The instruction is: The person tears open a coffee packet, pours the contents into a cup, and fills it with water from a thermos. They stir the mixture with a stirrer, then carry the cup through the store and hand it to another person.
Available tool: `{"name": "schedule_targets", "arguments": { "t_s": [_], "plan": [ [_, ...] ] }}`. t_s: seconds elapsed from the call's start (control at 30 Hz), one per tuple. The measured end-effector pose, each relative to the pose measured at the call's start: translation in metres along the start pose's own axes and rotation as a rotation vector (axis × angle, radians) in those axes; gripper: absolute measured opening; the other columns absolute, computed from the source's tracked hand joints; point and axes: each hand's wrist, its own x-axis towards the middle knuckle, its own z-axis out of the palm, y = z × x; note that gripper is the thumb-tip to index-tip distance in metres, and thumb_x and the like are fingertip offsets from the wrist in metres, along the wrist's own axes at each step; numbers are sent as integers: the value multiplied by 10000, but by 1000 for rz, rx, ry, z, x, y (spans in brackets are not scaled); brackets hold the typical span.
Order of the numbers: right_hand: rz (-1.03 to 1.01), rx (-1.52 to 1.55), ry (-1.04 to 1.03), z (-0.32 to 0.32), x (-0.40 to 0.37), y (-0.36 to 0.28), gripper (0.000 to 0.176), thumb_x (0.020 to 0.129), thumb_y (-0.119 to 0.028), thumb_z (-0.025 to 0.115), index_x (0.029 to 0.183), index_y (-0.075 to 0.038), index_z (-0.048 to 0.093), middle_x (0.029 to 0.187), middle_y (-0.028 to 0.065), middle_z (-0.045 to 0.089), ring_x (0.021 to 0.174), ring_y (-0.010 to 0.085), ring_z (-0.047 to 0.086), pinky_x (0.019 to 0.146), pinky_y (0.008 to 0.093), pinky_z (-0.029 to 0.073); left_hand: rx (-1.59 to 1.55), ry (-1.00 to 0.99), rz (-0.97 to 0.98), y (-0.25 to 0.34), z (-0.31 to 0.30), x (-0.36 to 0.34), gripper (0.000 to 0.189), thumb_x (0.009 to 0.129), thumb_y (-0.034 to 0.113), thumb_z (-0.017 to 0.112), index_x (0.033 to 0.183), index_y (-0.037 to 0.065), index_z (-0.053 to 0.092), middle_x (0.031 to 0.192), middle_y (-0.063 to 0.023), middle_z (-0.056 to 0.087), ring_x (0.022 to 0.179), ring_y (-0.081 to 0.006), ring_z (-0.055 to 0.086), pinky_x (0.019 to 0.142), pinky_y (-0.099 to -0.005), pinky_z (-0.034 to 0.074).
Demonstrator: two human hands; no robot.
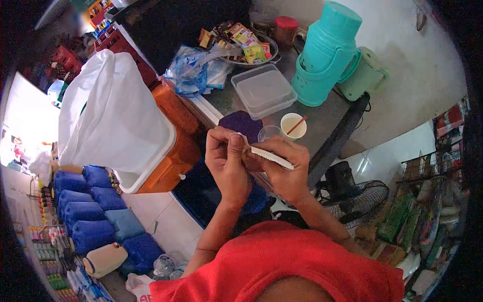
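One head-worn wide view, forward and steeply down over a red cloth shirt (282,256)
The lens sits above the wearer's chest: the neckline meets the bottom edge, and the bare left forearm (216,221) and right forearm (324,216) run up to the left fingers (217,138) and right fingers (280,146), near the middle and close. The dark grey tabletop (321,121) lies beyond, the pale tiled floor (148,206) farther below at left; the surroundings curve toward a rounded black border.
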Motion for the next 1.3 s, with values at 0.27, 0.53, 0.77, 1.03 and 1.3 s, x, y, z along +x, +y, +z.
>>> {"name": "schedule_targets", "arguments": {
  "t_s": [0.27,0.53,0.77,1.03,1.3],
  "plan": [
    [467,112,-115,-16,-54,33,128,723,-54,686,839,-12,653,767,73,636,701,138,605,626,270,471,42,233,602,73,-86,79,32,888,53,473,865,33,483,738,-49,505,690,-130,485,652,-271,430],
    [473,261,-197,-47,-24,39,113,710,-18,671,819,-2,643,790,25,616,753,102,574,667,233,457,443,-354,-98,0,-63,40,183,836,3,477,1000,5,558,774,-36,514,565,-78,439,516,-211,373],
    [545,285,-59,-50,-33,46,129,713,-52,680,807,-18,598,800,9,569,761,105,538,706,227,427,564,-805,-61,-10,-19,12,199,732,78,598,911,-5,620,831,-81,502,769,-162,508,679,-257,415],
    [542,621,253,-76,-71,118,425,771,-192,669,1129,-80,470,1090,68,534,948,157,542,754,280,465,511,-787,-101,-38,24,8,163,690,114,708,781,-11,659,791,-86,586,758,-163,563,699,-270,440],
    [651,1302,385,-57,-101,133,460,858,-380,531,1245,-158,420,1233,4,471,1160,229,416,988,434,300,501,-677,-50,-108,58,3,237,648,196,729,793,18,669,776,-128,569,737,-266,568,692,-339,438]
  ]
}}
